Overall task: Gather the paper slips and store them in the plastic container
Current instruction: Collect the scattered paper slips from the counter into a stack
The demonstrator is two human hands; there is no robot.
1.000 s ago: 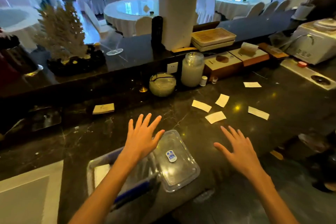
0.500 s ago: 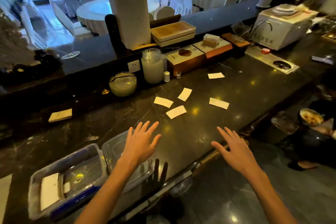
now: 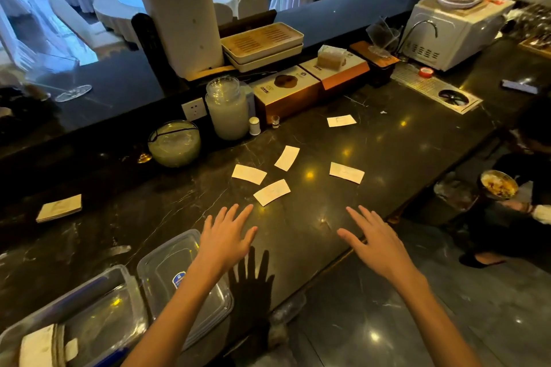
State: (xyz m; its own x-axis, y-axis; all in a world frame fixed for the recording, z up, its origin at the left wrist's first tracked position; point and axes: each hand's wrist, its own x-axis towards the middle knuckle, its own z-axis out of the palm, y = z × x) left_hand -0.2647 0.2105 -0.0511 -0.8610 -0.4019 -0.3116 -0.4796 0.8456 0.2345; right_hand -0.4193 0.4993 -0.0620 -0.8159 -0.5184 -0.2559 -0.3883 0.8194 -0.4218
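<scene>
Several pale paper slips lie scattered on the dark marble counter: the nearest slip (image 3: 271, 192), one to its left (image 3: 249, 173), one behind it (image 3: 286, 157), one to the right (image 3: 346, 172) and a far slip (image 3: 341, 120). My left hand (image 3: 225, 237) hovers open, fingers spread, just short of the nearest slip. Also open, my right hand (image 3: 372, 241) is over the counter's front edge. The clear plastic container (image 3: 98, 304) stands at the lower left with white paper inside. Its clear lid (image 3: 167, 259) lies beside it, partly under my left forearm.
A stack of napkins (image 3: 59, 208) lies at the left. Along the back stand a round glass bowl (image 3: 174, 143), a tall jar (image 3: 228, 109), two wooden boxes (image 3: 286, 92) and a white appliance (image 3: 456, 30). A person (image 3: 524, 188) crouches beyond the counter's right end holding a bowl.
The view has swung right and forward, so the slips sit closer to my hands. Both hands have stayed open and spread, moving off the lid toward the slips.
</scene>
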